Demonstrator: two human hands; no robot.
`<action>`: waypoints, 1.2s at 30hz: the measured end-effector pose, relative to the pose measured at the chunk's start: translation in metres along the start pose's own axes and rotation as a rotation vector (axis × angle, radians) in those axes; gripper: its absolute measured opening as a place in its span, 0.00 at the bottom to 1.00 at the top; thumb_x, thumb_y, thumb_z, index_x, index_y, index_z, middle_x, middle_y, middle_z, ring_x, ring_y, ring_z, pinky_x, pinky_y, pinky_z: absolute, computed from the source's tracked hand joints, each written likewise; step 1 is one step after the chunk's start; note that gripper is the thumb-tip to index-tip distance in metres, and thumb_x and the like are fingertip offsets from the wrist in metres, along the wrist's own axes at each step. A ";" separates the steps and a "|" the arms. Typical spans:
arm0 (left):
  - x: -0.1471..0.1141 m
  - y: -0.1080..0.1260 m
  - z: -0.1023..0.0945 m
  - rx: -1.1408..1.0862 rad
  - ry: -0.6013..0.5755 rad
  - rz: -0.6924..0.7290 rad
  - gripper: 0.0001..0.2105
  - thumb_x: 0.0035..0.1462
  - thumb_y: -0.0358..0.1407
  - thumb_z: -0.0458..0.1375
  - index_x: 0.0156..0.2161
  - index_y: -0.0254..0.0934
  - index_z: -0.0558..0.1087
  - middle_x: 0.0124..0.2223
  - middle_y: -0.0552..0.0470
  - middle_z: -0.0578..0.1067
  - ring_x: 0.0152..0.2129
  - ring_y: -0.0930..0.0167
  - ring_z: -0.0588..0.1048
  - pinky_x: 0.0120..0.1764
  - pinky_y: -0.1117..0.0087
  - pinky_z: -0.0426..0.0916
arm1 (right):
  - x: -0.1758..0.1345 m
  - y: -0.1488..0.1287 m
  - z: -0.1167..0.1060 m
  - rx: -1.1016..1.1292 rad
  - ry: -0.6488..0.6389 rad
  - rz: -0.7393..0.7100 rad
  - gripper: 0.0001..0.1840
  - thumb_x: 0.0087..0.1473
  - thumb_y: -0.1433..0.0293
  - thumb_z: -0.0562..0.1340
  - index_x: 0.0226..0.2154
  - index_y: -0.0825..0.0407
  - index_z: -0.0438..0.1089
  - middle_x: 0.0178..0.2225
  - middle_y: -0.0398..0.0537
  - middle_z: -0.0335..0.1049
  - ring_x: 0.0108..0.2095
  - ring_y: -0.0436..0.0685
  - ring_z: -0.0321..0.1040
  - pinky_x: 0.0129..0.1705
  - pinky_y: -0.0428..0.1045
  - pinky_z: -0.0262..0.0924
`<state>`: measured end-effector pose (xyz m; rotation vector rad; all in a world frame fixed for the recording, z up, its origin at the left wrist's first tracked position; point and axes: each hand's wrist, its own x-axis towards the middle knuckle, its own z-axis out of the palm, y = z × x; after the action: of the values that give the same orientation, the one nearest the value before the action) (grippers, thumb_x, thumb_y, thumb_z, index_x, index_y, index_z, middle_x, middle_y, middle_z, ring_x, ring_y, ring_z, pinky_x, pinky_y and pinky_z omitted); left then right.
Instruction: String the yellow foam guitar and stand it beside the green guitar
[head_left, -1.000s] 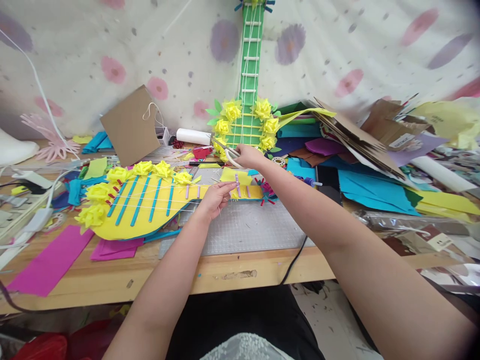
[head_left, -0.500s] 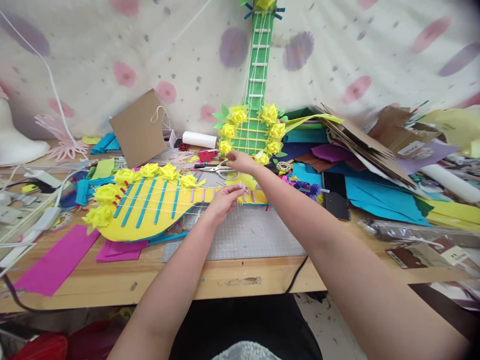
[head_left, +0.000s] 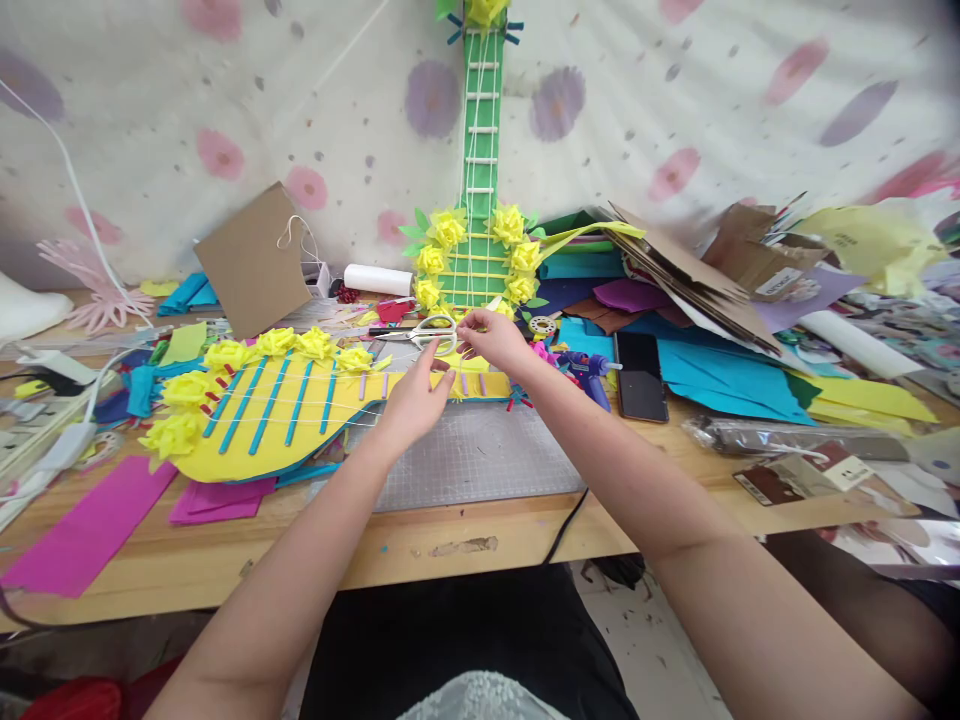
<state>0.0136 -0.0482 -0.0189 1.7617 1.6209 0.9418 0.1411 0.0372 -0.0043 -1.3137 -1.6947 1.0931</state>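
The left hand (head_left: 418,400) and right hand (head_left: 493,338), fingers loosely curled, near yellow guitar (head_left: 280,425) and scissors (head_left: 420,335); whether they hold anything, I cannot tell.

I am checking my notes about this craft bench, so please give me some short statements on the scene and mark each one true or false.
1. The left hand is over the yellow craft guitar. True.
2. The green craft guitar lies flat on the table. False: the green craft guitar stands upright behind the yellow one.
3. The scissors lie beyond the yellow guitar's neck, on its far side. True.
4. The smartphone is to the left of the glue gun. False: the smartphone is to the right of the glue gun.
5. The five long bars on the yellow guitar's body are white. False: those bars are blue.
6. The flowers on the green guitar are yellow. True.
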 end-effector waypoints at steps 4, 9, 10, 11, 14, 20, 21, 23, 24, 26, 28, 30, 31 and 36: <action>-0.027 0.006 0.023 0.436 -0.155 0.241 0.21 0.58 0.35 0.46 0.57 0.36 0.58 0.53 0.44 0.69 0.46 0.65 0.70 0.42 0.65 0.66 | 0.008 0.010 -0.005 -0.143 0.116 -0.052 0.02 0.53 0.72 0.55 0.29 0.52 0.62 0.29 0.42 0.68 0.26 0.48 0.69 0.28 0.44 0.64; -0.030 0.026 0.055 0.546 -0.430 0.520 0.17 0.58 0.37 0.45 0.51 0.39 0.66 0.49 0.48 0.72 0.41 0.67 0.73 0.40 0.67 0.68 | 0.017 0.004 -0.008 -0.349 0.178 -0.109 0.04 0.52 0.69 0.55 0.31 0.51 0.65 0.32 0.44 0.70 0.30 0.51 0.69 0.31 0.46 0.63; -0.027 0.031 0.055 0.558 -0.464 0.569 0.17 0.57 0.37 0.47 0.50 0.39 0.67 0.49 0.49 0.72 0.41 0.66 0.73 0.41 0.66 0.67 | 0.019 0.002 -0.009 -0.378 0.174 -0.116 0.05 0.52 0.69 0.55 0.31 0.51 0.65 0.32 0.44 0.70 0.31 0.52 0.69 0.31 0.46 0.63; -0.023 0.036 0.052 0.572 -0.508 0.623 0.17 0.55 0.37 0.49 0.50 0.40 0.68 0.48 0.49 0.73 0.42 0.66 0.72 0.43 0.66 0.66 | 0.020 0.001 -0.010 -0.399 0.164 -0.119 0.05 0.52 0.69 0.55 0.31 0.51 0.65 0.32 0.44 0.71 0.31 0.52 0.69 0.31 0.46 0.63; -0.006 0.048 0.024 0.573 -0.663 0.719 0.12 0.52 0.35 0.51 0.40 0.41 0.74 0.42 0.54 0.76 0.41 0.69 0.72 0.50 0.66 0.61 | 0.024 0.000 -0.013 -0.402 0.087 -0.083 0.04 0.52 0.69 0.55 0.30 0.51 0.64 0.26 0.43 0.70 0.27 0.51 0.69 0.29 0.45 0.63; 0.040 0.025 -0.036 0.853 -0.260 0.093 0.13 0.51 0.33 0.49 0.36 0.37 0.75 0.39 0.46 0.77 0.37 0.64 0.74 0.38 0.68 0.66 | 0.021 0.007 -0.015 -0.220 -0.009 0.060 0.03 0.52 0.71 0.57 0.29 0.52 0.61 0.23 0.43 0.68 0.21 0.48 0.68 0.21 0.43 0.62; 0.045 0.018 -0.037 0.943 -0.258 0.026 0.13 0.50 0.31 0.50 0.37 0.35 0.75 0.40 0.42 0.77 0.38 0.62 0.74 0.39 0.66 0.66 | 0.021 0.008 -0.014 -0.196 -0.007 0.068 0.03 0.52 0.71 0.57 0.28 0.52 0.60 0.24 0.43 0.68 0.21 0.48 0.68 0.21 0.43 0.62; 0.051 0.004 -0.029 1.028 -0.273 -0.021 0.14 0.46 0.29 0.54 0.40 0.33 0.74 0.42 0.37 0.76 0.41 0.59 0.73 0.42 0.63 0.66 | 0.021 0.009 -0.013 -0.177 -0.001 0.083 0.04 0.52 0.71 0.58 0.28 0.52 0.60 0.25 0.43 0.69 0.21 0.48 0.68 0.20 0.42 0.62; 0.053 -0.001 -0.024 1.030 -0.270 -0.030 0.14 0.45 0.28 0.55 0.40 0.32 0.74 0.43 0.35 0.75 0.42 0.59 0.73 0.42 0.64 0.66 | 0.022 0.009 -0.012 -0.179 0.003 0.085 0.04 0.52 0.70 0.58 0.28 0.52 0.60 0.25 0.44 0.69 0.22 0.48 0.69 0.20 0.43 0.63; 0.058 -0.009 -0.013 1.001 -0.263 -0.115 0.17 0.43 0.27 0.57 0.42 0.30 0.73 0.44 0.33 0.74 0.42 0.57 0.73 0.42 0.63 0.66 | 0.023 0.010 -0.011 -0.196 0.005 0.082 0.05 0.51 0.70 0.59 0.28 0.52 0.61 0.24 0.44 0.69 0.23 0.49 0.69 0.21 0.43 0.64; 0.063 -0.015 -0.007 0.923 -0.246 -0.195 0.19 0.41 0.28 0.58 0.43 0.32 0.73 0.44 0.33 0.74 0.42 0.56 0.73 0.40 0.62 0.67 | 0.024 0.010 -0.010 -0.208 0.006 0.084 0.06 0.51 0.69 0.60 0.28 0.52 0.61 0.24 0.44 0.69 0.23 0.50 0.69 0.22 0.43 0.64; 0.068 -0.019 -0.007 0.812 -0.209 -0.204 0.18 0.43 0.29 0.58 0.44 0.35 0.73 0.44 0.36 0.75 0.42 0.56 0.73 0.40 0.61 0.67 | 0.024 0.010 -0.009 -0.197 0.015 0.102 0.06 0.50 0.69 0.61 0.29 0.52 0.61 0.24 0.44 0.69 0.23 0.50 0.69 0.23 0.44 0.65; 0.070 -0.020 -0.008 0.758 -0.180 -0.169 0.17 0.45 0.30 0.56 0.43 0.36 0.73 0.44 0.38 0.75 0.42 0.57 0.73 0.40 0.61 0.67 | 0.023 0.009 -0.009 -0.176 0.023 0.114 0.06 0.50 0.70 0.61 0.30 0.52 0.60 0.24 0.43 0.68 0.23 0.50 0.69 0.23 0.44 0.65; 0.064 -0.015 -0.014 0.442 -0.115 0.016 0.10 0.49 0.33 0.54 0.36 0.39 0.75 0.36 0.47 0.78 0.36 0.65 0.75 0.39 0.67 0.67 | 0.018 0.006 -0.012 0.053 0.010 0.176 0.05 0.52 0.73 0.58 0.28 0.52 0.58 0.21 0.41 0.64 0.24 0.47 0.67 0.22 0.42 0.63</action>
<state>-0.0051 0.0166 -0.0144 2.0746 1.8404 0.4980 0.1504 0.0574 -0.0045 -1.4530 -1.5543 1.2208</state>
